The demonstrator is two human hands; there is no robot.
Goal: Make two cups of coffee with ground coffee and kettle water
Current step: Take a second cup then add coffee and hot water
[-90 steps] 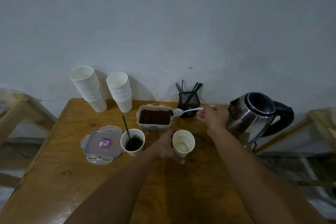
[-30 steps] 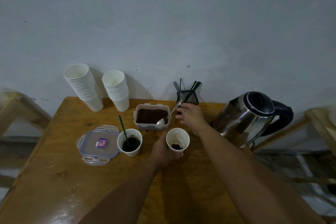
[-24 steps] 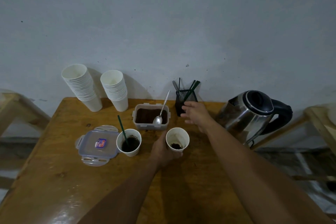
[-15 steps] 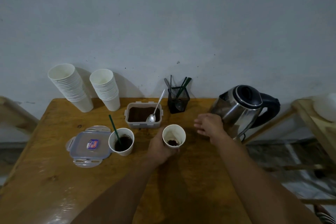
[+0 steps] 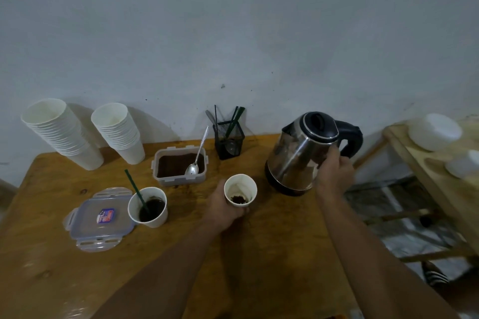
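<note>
Looking down, we see the wooden table (image 5: 272,254) filling the lower frame from about 7 to 5 o'clock, set against a grey wall. At 2 o'clock of the table's middle stands the steel kettle (image 5: 298,155) with its black handle turned to the right; our right hand (image 5: 335,173) lies against the kettle's right side just below the handle, fingers reaching up toward it, and we cannot tell whether they have curled round the handle. At 10 o'clock two leaning stacks of paper cups (image 5: 64,134) stand by the wall. At 8 o'clock the clear container lid (image 5: 99,220) lies flat. Near 12 o'clock sits the open container of ground coffee (image 5: 178,167), with a metal spoon (image 5: 198,155) resting in it, bowl down on the grounds and handle leaning over the far rim. At 1 o'clock of the container is a black mesh holder (image 5: 229,140) with green stirrers. Our left hand (image 5: 224,206) wraps round the second cup (image 5: 240,190) at the centre, which has a small heap of dry grounds at the bottom. At 9 o'clock of it, just beside the lid, the first cup (image 5: 149,208) holds dark coffee and a green stirrer (image 5: 136,193).
</note>
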